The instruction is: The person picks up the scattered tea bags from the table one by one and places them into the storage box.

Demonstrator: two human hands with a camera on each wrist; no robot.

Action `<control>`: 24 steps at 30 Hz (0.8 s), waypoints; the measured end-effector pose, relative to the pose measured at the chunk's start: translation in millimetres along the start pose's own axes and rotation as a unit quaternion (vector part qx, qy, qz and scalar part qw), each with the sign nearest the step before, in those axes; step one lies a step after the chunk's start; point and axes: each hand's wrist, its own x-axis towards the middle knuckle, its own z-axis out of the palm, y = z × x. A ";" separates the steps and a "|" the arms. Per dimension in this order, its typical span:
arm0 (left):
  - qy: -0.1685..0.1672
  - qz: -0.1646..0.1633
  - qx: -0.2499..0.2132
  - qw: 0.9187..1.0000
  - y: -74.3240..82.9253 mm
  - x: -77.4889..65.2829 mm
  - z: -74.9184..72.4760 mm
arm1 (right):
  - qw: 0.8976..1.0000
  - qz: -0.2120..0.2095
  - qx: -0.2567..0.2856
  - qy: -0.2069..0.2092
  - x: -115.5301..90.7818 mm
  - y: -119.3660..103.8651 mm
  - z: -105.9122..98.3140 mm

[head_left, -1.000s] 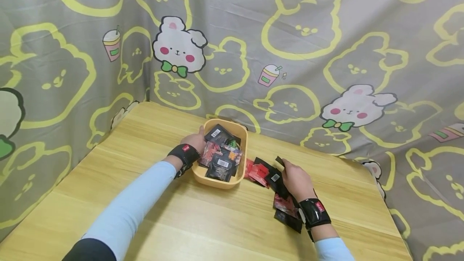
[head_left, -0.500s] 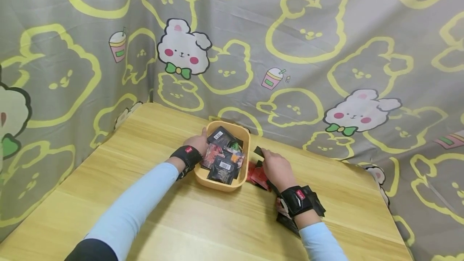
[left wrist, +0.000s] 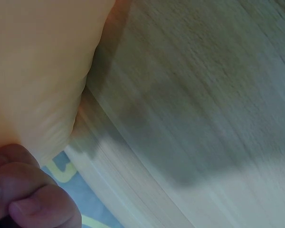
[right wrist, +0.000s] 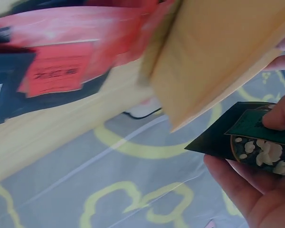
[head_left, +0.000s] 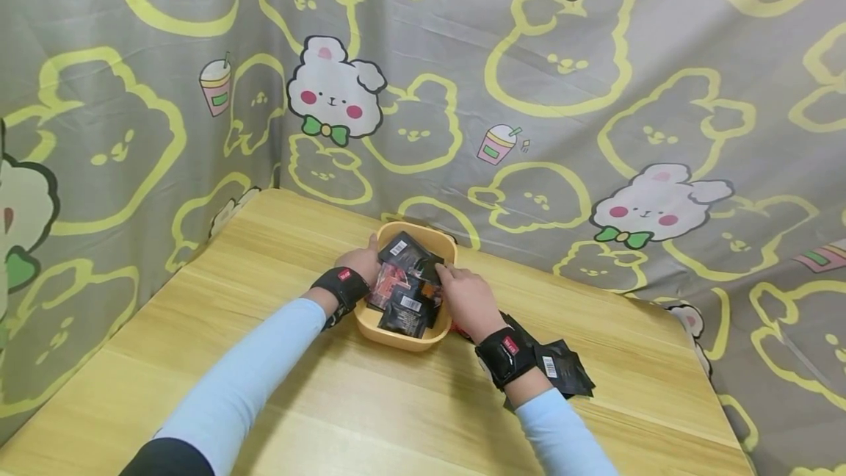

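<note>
My right hand (head_left: 471, 301) pinches a dark sachet (right wrist: 211, 137) with a green label and white flowers, thumb on its face and fingers beneath. It is over the right rim of a yellow plastic bin (head_left: 395, 342). Inside the bin lie several sachets, among them a black one (head_left: 405, 314) with a barcode and a reddish one (head_left: 386, 285). At the bin's left side, my left hand (head_left: 360, 259) holds the rim, its thumb pointing up along the edge. Curled fingers (left wrist: 42, 204) show beside the bin wall (left wrist: 33, 71) in the left wrist view.
Right of the bin, a loose pile of black sachets (head_left: 560, 369) lies partly under my right forearm. Red sachets (right wrist: 61, 71) lie close against the bin's wall. A wooden table (head_left: 330, 410) bears everything, and a patterned curtain (head_left: 423, 189) hangs behind it.
My right hand has moved left from the loose pile to the bin, carrying the dark sachet. More of the black pile shows behind the wrist. The left hand stays at the bin.
</note>
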 end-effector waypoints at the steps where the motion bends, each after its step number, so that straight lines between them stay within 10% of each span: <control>1: -0.002 -0.001 -0.001 1.000 -0.4 -0.1 0.8 | 1.000 -0.003 0.008 -0.002 1.0 -2.8 0.2; 13: -0.012 0.011 0.013 1.000 0.5 -1.9 -1.1 | 0.994 -0.024 0.084 -0.073 -4.2 -13.1 0.7; 24: -0.018 0.004 -0.014 1.000 -5.4 4.9 2.4 | 0.991 0.068 0.098 -0.061 -37.6 26.2 -2.0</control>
